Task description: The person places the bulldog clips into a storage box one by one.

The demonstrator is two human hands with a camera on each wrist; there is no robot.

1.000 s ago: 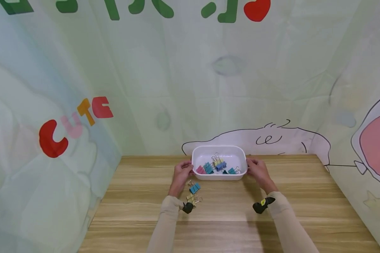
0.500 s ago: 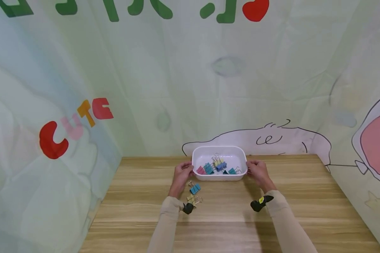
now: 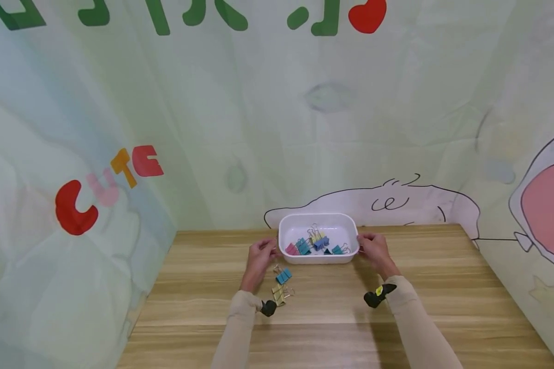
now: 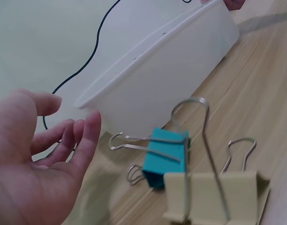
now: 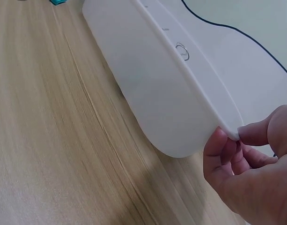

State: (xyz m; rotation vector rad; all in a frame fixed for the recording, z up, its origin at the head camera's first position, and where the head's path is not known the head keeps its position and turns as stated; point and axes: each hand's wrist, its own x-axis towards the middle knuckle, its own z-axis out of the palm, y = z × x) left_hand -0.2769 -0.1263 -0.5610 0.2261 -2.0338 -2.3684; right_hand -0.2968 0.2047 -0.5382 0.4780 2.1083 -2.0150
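A white plastic box (image 3: 320,260) stands at the back of the wooden table, holding several binder clips: pink (image 3: 292,249), teal (image 3: 303,246), blue (image 3: 322,243) and a partly covered yellow one. My right hand (image 3: 375,252) pinches the box's right rim between thumb and fingers, plain in the right wrist view. Just left of the box, my left hand (image 3: 257,260) is apart from it, fingers loosely bent and holding nothing. Near that hand a teal-blue binder clip (image 4: 163,158) lies on the table, with a pale yellow binder clip (image 4: 213,199) nearer to me.
A printed cloth (image 3: 240,128) hangs behind the table (image 3: 323,338) and along both sides. The box stands close to the back edge, near the cloth. Black wrist cameras (image 3: 269,307) sit on both wrists.
My left hand has let go of the box's left rim and drawn slightly left. The right hand keeps its pinch, and the box stays where it was.
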